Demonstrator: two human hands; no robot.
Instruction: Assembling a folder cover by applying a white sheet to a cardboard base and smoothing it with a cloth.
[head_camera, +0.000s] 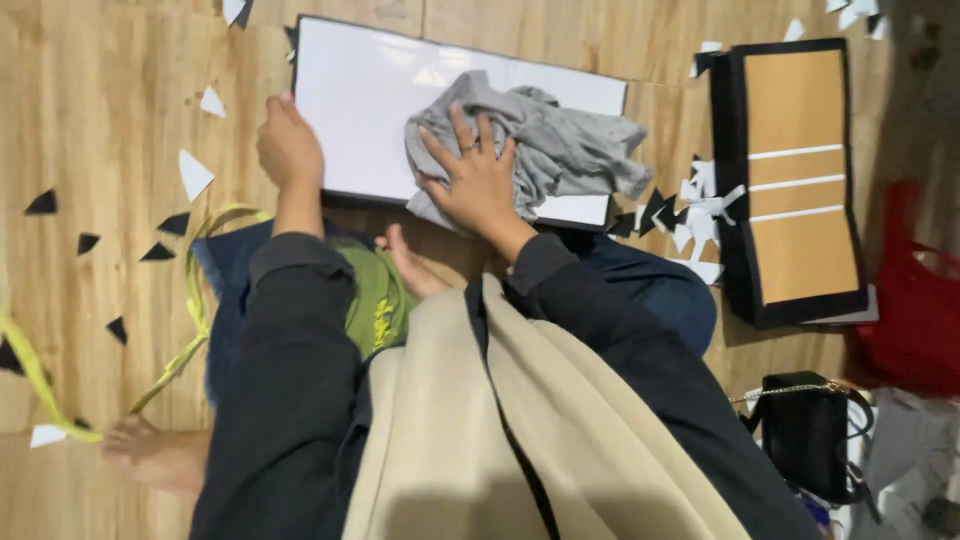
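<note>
A white board with a black edge (360, 100) lies on the wooden floor in front of me. My left hand (288, 148) grips its left edge, fingers curled over the rim. My right hand (478, 175), with a ring on one finger, presses flat with fingers spread on a crumpled grey cloth (560, 145) that rests on the board's right half. My legs in blue trousers are folded beneath me, and a bare foot shows between my arms.
Black and white paper scraps (690, 210) litter the floor. A black folder with tan panels (795, 180) lies at right. A yellow strap (190, 300) curls at left. A black bag with a chain (805, 430) and a red object (915, 300) sit at far right.
</note>
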